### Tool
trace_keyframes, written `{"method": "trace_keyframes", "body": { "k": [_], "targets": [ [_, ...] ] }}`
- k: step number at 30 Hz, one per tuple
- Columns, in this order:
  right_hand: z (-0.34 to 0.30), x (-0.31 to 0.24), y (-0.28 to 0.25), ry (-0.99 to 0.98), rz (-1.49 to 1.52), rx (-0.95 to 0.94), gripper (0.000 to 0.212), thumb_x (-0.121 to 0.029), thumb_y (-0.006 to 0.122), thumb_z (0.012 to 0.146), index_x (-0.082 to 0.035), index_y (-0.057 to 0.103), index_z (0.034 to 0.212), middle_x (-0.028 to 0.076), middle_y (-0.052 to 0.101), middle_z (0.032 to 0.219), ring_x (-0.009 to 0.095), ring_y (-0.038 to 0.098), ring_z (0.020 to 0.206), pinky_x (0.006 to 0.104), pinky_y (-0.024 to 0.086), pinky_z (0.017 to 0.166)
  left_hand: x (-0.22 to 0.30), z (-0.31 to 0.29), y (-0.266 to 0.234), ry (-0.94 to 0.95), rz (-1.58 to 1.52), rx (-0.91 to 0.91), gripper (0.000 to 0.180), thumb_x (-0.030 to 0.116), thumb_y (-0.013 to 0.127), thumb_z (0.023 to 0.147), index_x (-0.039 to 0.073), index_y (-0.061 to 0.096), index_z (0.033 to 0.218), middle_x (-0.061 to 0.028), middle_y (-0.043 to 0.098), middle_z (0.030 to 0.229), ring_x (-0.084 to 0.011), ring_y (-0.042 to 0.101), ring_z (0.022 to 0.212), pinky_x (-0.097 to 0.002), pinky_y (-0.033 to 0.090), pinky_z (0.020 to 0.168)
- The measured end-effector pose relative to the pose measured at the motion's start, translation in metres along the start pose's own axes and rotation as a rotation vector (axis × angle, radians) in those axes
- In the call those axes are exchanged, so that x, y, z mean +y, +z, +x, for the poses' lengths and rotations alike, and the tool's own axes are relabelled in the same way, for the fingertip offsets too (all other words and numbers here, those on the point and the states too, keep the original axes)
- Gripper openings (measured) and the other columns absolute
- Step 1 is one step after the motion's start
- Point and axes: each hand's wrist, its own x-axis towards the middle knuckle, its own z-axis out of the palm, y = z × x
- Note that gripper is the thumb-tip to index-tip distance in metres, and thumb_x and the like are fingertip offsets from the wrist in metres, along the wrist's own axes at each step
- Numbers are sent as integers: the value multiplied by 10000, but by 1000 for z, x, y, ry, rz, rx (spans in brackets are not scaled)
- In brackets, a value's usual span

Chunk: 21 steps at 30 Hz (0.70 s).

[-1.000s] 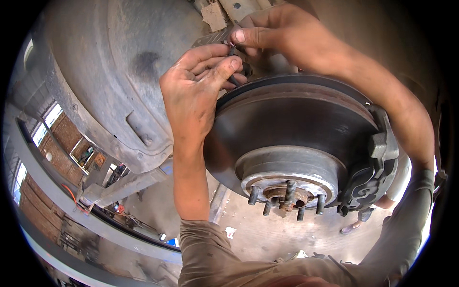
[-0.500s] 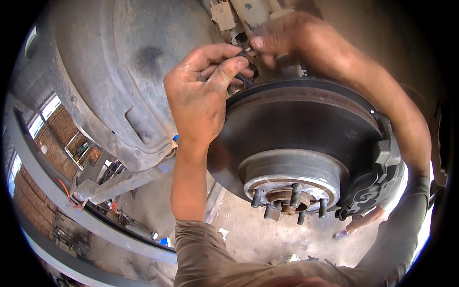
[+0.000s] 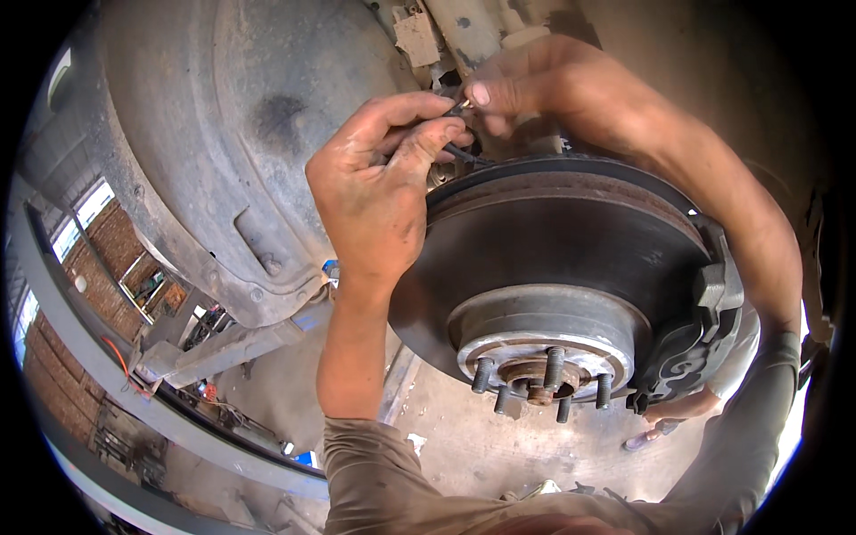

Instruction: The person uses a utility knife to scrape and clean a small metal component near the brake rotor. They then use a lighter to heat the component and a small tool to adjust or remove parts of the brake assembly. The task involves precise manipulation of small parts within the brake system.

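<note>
Above the brake disc [image 3: 535,232], my left hand [image 3: 373,192] is closed, thumb and fingers pinching a thin black cable [image 3: 465,155] that runs down behind the disc's upper edge. A small shiny metal piece [image 3: 465,104] shows between both hands' fingertips. Thumb and fingers of my right hand [image 3: 544,85] are closed on it from the other side; its exact kind is too small to make out. The right forearm arches over the disc. Below, the hub [image 3: 544,348] carries several bare threaded studs. A brake caliper [image 3: 700,321] sits on the disc's right side.
To the left curves a dusty wheel arch liner [image 3: 223,134]. Suspension and body metal [image 3: 455,31] lies behind my hands. A grey lift beam [image 3: 205,437] crosses the lower left. Another person's arm [image 3: 682,406] and a shoe show beyond the caliper, above the concrete floor [image 3: 499,446].
Both hands stay together, with the fingertips slightly shifted. More of the shiny metal piece shows between them. The view has tilted a little, so the disc sits slightly lower.
</note>
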Motion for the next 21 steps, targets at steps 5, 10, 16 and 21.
{"method": "trace_keyframes", "body": {
  "k": [5,10,16,21],
  "targets": [
    [4,11,-1,-19,121,-94,309,-313,652,859,-14,662,783,26,601,729,106,521,716,252,418,683,-1,1,2,-43,-71,-25,89,-38,643,815,-55,635,902,-111,663,812,-157,658,712,-234,521,611],
    [9,18,-5,97,43,-106,338,-335,630,871,-35,634,714,21,606,733,110,531,759,252,398,757,-1,4,2,-156,-146,-44,85,-33,664,802,-56,624,874,-135,666,793,-169,663,675,-226,517,573],
    [2,13,1,102,237,-69,273,-288,715,811,-18,670,809,14,587,705,87,494,602,230,422,551,1,4,3,-168,-75,-66,90,-12,657,816,-59,609,875,-137,670,794,-169,662,662,-212,503,565],
    [4,-1,4,191,196,16,199,-211,656,871,-14,683,861,6,625,735,73,541,623,197,429,561,4,5,1,-186,16,-71,154,58,643,843,-65,588,917,-140,669,797,-170,660,669,-216,497,580]
  ]
}}
